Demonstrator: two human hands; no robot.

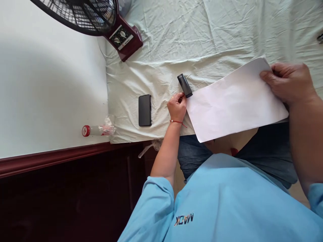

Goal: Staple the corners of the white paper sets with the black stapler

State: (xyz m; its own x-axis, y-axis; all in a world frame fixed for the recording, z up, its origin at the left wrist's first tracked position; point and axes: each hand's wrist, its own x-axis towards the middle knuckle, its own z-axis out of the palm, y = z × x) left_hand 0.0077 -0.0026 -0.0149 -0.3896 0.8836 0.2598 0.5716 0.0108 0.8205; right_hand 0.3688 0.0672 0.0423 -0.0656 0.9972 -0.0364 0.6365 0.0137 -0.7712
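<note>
A stack of white paper (234,101) lies across the table's front edge, its near side overhanging my lap. My right hand (290,80) grips its right end, thumb on top and fingers underneath. At the upper left corner of the paper, a dark grey stapler (185,85) lies at a slant, its near end touching the corner. My left hand (177,106) is closed at that same corner, fingertips pinched against the paper's edge and right beside the stapler's end. Whether those fingers also touch the stapler is hard to make out.
A black phone (144,110) lies left of my left hand on the pale green cloth (164,77). A dark red fan (126,42) stands at the back left. A clear bottle with a red cap (86,130) is by the wall side. A small dark item (320,37) sits far right.
</note>
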